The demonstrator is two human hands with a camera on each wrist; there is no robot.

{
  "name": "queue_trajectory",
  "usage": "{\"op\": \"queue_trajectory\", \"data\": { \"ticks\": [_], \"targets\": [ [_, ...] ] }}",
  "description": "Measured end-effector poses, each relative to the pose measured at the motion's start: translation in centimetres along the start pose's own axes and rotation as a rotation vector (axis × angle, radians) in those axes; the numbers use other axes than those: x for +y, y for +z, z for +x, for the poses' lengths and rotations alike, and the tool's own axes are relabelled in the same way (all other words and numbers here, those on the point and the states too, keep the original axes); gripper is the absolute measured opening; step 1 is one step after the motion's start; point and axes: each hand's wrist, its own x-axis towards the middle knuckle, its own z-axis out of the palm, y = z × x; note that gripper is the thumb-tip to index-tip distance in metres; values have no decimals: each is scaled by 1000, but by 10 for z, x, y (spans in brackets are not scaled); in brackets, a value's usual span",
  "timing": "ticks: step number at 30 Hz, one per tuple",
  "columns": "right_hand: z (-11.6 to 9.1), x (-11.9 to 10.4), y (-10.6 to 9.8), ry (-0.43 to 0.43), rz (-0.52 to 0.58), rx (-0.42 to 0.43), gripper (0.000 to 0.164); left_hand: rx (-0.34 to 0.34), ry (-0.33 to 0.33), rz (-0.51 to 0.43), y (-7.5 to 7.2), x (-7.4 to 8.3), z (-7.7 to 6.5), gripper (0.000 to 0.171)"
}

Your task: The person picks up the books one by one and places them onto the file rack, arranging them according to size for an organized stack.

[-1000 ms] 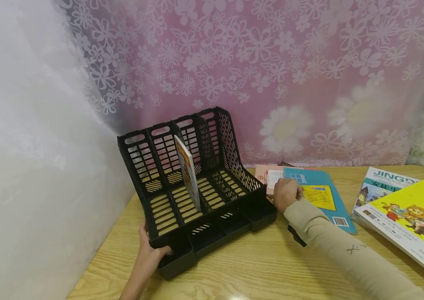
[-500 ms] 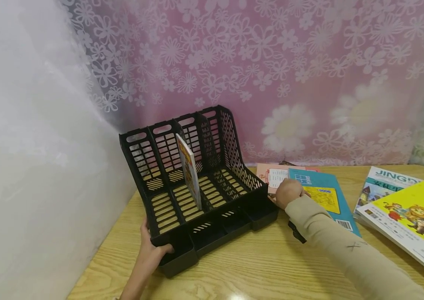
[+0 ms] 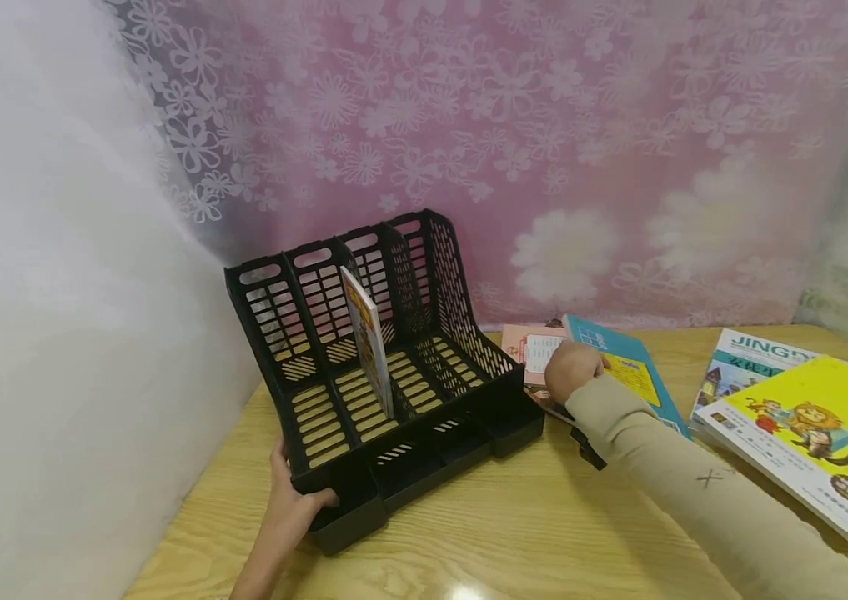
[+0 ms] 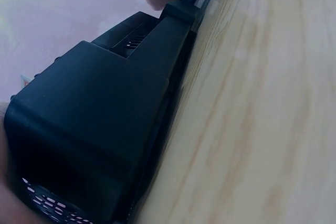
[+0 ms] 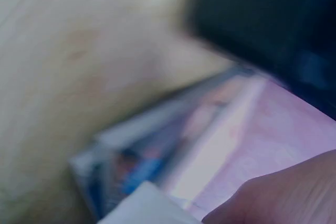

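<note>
A black slotted file rack (image 3: 352, 529) with upright dividers stands on the wooden table. My left hand (image 3: 292, 508) grips its front left corner, thumb hooked over the front tray's edge. The rack's dark end fills much of the left wrist view. One thin book (image 3: 371, 337) stands upright in a middle compartment. Right of the rack, my right hand (image 3: 572, 371) pinches the near-left edge of a teal book (image 3: 619, 337) with a yellow label; that edge is tilted up. Its fingertips are mostly hidden. Beneath lies a pink booklet (image 3: 536, 350), and another picture cover (image 5: 152, 156) shows blurred in the right wrist view.
At the right, a yellow-and-white book (image 3: 836, 408) with a cartoon lion tops a stack, overlapping a green-and-white book (image 3: 739, 358). A pink flowered curtain (image 3: 469, 150) hangs behind the table (image 3: 499, 525). A white wall (image 3: 78, 333) borders the left side.
The teal book first slid slightly rightward with my right hand, then its left side rose off the pile into a tilt. My left hand keeps its grip on the rack.
</note>
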Motion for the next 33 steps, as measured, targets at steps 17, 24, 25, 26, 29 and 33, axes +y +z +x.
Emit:
{"op": "queue_trajectory", "data": {
  "ticks": [17, 24, 25, 26, 29, 33],
  "targets": [
    [-24, 38, -42, -305, 308, 280, 22, -17, -19, 20, -4, 0, 1, 118],
    [-44, 30, -53, -356, 454, 349, 21, -27, -21, 38, -6, 0, -2, 119],
    [-47, 30, -55, -362, 498, 345, 24, -27, -22, 36, -6, 0, -2, 119],
    [-49, 29, -57, -367, 531, 336, 26, -26, -19, 34, -5, 1, -2, 119],
    [-57, 30, -63, -377, 633, 306, 33, -24, -9, 19, -5, 0, -1, 119],
    [-66, 32, -66, -397, 729, 303, 34, -23, -3, 13, -5, -1, -1, 120]
  ]
}}
